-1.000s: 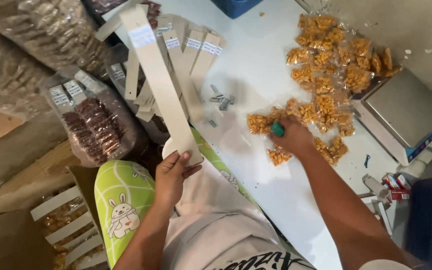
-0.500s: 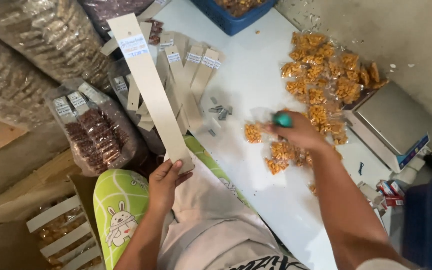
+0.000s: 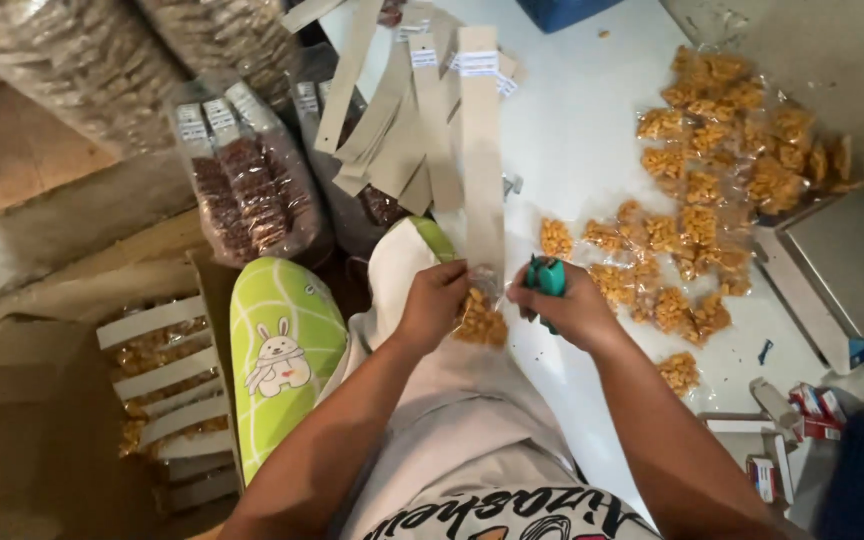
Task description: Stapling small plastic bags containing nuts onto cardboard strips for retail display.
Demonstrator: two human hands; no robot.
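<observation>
Where 0.5 s ago my right hand lay on the worktop, both now meet at my lap: left hand grip pinches snack packet to cardboard strip; right closed on green stapler.

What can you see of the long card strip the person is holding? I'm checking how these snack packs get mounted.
The long card strip is a flat, narrow band of pale brown card, running from the hands straight up the table. A white label sits near its far end. At its near end the left hand pinches it together with a small clear snack bag of orange pieces. The right hand, holding a green tool, meets it there. It overlaps other strips.
</observation>
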